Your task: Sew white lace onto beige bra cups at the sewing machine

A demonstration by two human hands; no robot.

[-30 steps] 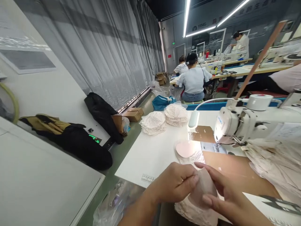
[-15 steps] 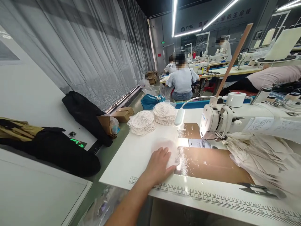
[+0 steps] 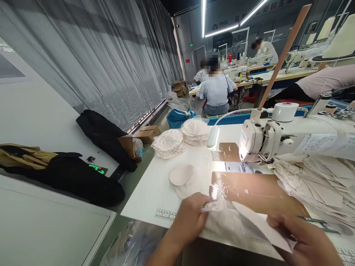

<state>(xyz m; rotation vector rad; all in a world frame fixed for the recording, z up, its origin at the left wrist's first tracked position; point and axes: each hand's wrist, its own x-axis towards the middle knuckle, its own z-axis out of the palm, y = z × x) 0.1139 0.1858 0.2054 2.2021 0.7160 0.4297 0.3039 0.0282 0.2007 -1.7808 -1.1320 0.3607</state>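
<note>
Step looks like two-handed handling of soft pieces: left hand (image 3: pixel 194 214) pinches sheer, crinkled off-white cloth (image 3: pixel 223 220), right hand (image 3: pixel 303 236) has its grip closed on a smooth, curved pale-beige panel (image 3: pixel 259 225), both over the glossy white counter (image 3: pixel 142 195)'s front edge (blurred, can't tell if joined). Next move likely calls for steady pinches, layers unslipped.

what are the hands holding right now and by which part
Pale cloth: the left hand pinches its left end, and the right hand holds its right end.
</note>
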